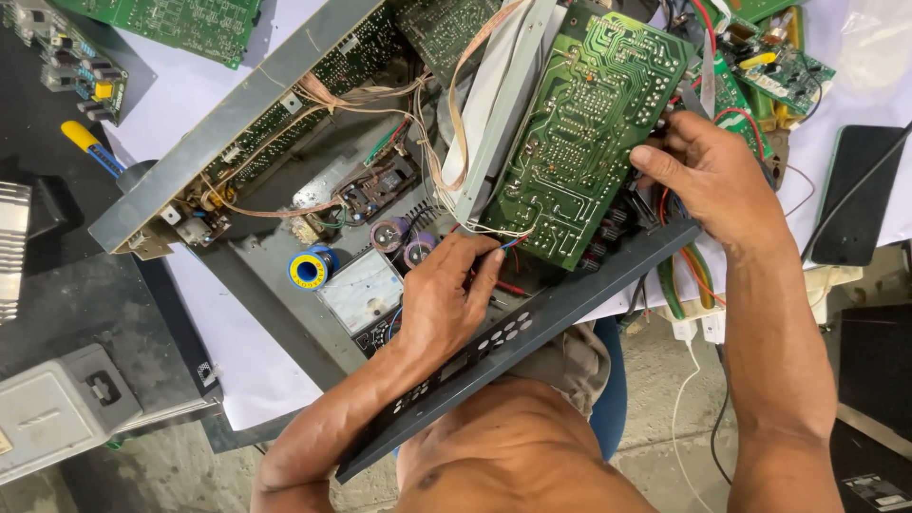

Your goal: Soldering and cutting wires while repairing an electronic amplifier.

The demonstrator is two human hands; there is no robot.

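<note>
A: Right hand (708, 176) first. Thumb lies on the solder side of the green circuit board (584, 133), fingers curl behind its right edge. Closed on the board, tilting it up out of the open metal chassis (190, 161).

B: Left hand (446, 299)?

A: Palm down at the board's lower corner, fingers bent into the red and blue wires (508, 249) there. Whether it pinches one, I cannot tell; the fingertips are hidden.

B: Where does the board sit?

A: Upper middle of the chassis, propped at a slant, lower edge near the dark front panel (532, 328), which lies across the person's lap.

B: How would it handle?

A: My judgement: light and stiff, but fragile. Solder points are prickly, and the attached leads will tug if it swings. Best held by the bare edges, as the right hand does, not by the components beneath.

B: Round about?

A: A blue and yellow solder spool (311, 269) and a small analogue meter (361, 290) inside the chassis, two purple-topped capacitors (404, 242) just beside the left hand. More green boards (180, 24) at the table's far edge, a dark phone (855, 195) to the right.
</note>
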